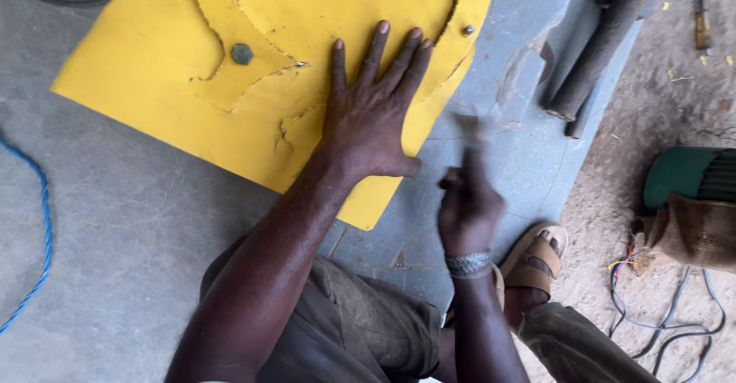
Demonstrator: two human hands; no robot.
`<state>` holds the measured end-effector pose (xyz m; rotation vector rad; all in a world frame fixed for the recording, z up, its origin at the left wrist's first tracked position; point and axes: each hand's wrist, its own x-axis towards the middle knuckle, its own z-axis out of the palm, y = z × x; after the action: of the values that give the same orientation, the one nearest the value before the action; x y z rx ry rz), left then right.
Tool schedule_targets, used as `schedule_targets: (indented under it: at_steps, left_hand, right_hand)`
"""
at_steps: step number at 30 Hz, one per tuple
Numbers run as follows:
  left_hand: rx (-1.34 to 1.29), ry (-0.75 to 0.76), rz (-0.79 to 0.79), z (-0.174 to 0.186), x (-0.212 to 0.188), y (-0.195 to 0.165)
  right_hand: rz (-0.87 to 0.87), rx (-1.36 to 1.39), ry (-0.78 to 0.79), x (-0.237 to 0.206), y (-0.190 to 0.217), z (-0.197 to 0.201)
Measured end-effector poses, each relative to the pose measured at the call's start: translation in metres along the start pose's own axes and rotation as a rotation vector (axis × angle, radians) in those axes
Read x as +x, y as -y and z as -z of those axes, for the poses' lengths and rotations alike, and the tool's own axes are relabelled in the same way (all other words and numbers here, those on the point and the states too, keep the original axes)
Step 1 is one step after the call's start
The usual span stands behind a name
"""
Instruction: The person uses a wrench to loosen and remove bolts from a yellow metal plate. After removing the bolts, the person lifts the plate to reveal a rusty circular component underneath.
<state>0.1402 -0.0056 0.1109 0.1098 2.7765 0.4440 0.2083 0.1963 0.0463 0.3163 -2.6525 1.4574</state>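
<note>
1. One left hand lies flat, fingers spread, on the yellow sheet lying on the grey floor.
2. Right hand is blurred; closed around a tool, kind unclear.

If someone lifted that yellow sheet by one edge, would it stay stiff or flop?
The yellow sheet would probably flop: it looks thin and lies flat under the left hand. It might tear too, since perforated cut lines run across it. The nut resting on it would likely slide off.
</note>
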Motion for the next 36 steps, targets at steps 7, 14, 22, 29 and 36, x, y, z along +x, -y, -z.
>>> schedule_targets:
  at_steps: [7,14,22,29,36]
  left_hand:
    - [0.02,-0.006,0.0,0.001,-0.002,0.001]
    - [0.005,-0.022,-0.021,-0.003,0.002,0.003]
    - [-0.022,-0.142,-0.057,-0.02,0.002,0.016]
    - [-0.026,-0.079,-0.035,-0.018,0.001,0.014]
    - [-0.027,-0.098,-0.053,-0.013,0.002,0.014]
  right_hand:
    - [0.091,-0.101,-0.026,0.007,-0.016,-0.002]
    - [0.174,-0.41,0.087,0.015,-0.02,-0.004]
    - [0.005,0.384,-0.019,0.025,0.017,0.031]
    - [0.043,-0.064,-0.106,0.02,-0.016,0.011]
    - [0.114,-0.047,-0.096,0.021,-0.014,0.006]
